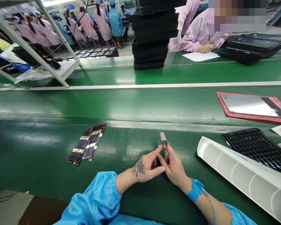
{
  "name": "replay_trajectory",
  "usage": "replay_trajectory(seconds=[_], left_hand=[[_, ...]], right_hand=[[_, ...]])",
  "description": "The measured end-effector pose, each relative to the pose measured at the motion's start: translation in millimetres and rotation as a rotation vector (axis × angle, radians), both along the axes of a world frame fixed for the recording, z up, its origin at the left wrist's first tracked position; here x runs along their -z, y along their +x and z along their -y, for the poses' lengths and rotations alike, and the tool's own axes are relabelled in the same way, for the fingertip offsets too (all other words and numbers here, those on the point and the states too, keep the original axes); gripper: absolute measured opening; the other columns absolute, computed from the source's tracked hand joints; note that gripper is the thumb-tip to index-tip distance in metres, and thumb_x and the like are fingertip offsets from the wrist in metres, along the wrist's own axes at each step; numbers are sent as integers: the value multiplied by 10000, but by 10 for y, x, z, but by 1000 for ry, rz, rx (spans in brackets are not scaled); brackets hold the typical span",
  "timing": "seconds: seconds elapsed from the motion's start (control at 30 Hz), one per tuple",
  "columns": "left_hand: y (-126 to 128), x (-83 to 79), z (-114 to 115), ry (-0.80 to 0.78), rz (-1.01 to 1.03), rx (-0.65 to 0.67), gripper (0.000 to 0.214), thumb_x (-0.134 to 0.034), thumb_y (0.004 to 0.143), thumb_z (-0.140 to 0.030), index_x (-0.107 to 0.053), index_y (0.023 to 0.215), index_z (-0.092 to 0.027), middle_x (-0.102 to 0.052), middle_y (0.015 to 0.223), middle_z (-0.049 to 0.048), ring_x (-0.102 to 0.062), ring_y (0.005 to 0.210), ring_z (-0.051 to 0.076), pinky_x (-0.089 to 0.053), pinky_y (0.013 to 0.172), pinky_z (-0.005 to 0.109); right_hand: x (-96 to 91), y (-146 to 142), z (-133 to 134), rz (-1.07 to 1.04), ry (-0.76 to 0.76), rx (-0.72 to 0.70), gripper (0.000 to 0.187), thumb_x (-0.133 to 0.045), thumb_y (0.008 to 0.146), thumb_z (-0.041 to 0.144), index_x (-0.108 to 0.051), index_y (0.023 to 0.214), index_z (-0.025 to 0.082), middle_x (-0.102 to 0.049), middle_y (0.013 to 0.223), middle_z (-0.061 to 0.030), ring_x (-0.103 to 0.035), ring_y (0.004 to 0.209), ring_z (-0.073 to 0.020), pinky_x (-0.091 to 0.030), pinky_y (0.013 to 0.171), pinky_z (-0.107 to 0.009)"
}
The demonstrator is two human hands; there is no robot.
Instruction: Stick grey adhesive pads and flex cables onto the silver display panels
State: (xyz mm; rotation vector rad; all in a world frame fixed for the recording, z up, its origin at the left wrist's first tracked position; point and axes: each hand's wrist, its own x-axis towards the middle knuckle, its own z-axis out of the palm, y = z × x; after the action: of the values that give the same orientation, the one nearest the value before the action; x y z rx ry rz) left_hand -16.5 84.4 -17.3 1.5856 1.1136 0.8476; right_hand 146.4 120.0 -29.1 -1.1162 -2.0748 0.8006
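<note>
Over the green mat, my left hand [145, 167] and my right hand [175, 165] meet near the middle. A small grey curled strip [163, 138], which looks like tape, stands up from the tip of my right index finger. The other right fingers are partly curled. My left index finger reaches to the strip's lower end, its thumb held apart and pointing right. How firmly the left fingertip touches the strip I cannot tell. To the left lie several dark flat flex cables [87, 143] with gold and silver patches, side by side in a fanned bunch.
On the right, a curled white sheet [239, 175] lies beside a black gridded tray [257, 147]. Behind it a screen panel [250, 104] rests on red bubble wrap [227, 111]. Across the bench rise stacked black trays [152, 37]; a person in pink [201, 31] sits there. A metal frame [37, 47] stands left.
</note>
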Motion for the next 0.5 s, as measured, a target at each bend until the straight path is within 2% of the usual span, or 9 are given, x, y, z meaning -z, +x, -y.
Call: replay_trajectory(seconds=[0.23,0.5], left_hand=[[1,18,1,-4,23,-2,766,-549,857,-418,-236,1511,-169,-533,729,-30,-495,589,115,-476,614,264],[-1,66,13,3,22,-9,788,-545,860,-427,-198,1521,-173,-564,757,-17,-500,596,119,-483,615,266]], right_hand=[[-38,-6,-4,2,12,-13,424,-405,976,336,-341,1382,230,-469,645,59,-425,419,-102,-411,420,-242],[-52,-11,-9,15,10,-23,396,-412,966,309,-375,1356,248,-521,686,41,-456,435,-104,-421,428,-244]])
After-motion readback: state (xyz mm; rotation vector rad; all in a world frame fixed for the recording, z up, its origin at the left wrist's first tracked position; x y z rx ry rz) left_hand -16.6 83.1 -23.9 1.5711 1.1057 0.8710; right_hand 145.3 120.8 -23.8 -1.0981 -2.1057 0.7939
